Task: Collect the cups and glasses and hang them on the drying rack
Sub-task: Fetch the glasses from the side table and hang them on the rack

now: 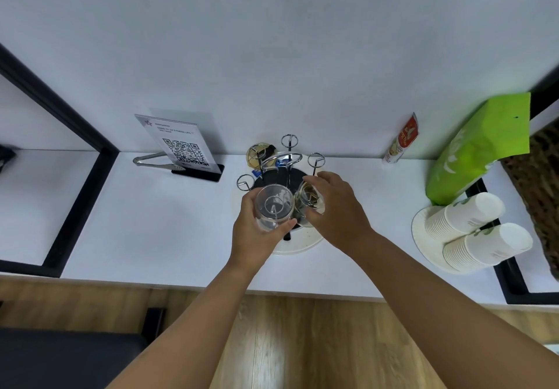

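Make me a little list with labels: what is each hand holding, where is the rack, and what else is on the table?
left hand: holds a clear glass over the rack
right hand: holds a second glass beside the first
drying rack: metal, ring-tipped arms, on a round tray
table: white
also there: QR sign, tongs, paper cups, green bag

Centre frame: left hand grips clear glass, right hand grips gold-tinted glass, both over the wire drying rack on a white round tray. Another gold glass hangs at rack's upper left. White tabletop: QR-code sign & tongs left; paper cup stacks, green bag right.
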Motion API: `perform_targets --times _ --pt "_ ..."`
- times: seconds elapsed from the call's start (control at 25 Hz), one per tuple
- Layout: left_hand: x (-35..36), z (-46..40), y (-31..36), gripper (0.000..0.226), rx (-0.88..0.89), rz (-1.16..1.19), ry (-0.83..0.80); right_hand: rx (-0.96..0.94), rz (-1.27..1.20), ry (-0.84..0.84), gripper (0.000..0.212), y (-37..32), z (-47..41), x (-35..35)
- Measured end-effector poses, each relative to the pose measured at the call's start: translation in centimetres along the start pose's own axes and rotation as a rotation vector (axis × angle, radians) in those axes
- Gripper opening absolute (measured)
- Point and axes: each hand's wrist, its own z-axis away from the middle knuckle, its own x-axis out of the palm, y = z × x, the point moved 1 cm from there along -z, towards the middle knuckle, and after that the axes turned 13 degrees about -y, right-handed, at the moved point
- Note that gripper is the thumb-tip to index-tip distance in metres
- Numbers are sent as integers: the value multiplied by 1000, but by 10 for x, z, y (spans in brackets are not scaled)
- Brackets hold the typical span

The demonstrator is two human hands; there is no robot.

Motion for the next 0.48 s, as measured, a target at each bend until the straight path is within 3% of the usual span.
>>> perform_targets --times 0.2,0.48 --pt "4 5 -3 86 -8 26 12 10 7 -1 61 5 0 -3" --pt "-1 12 -5 107 -53 4 -60 9 -24 1 64 3 3 0"
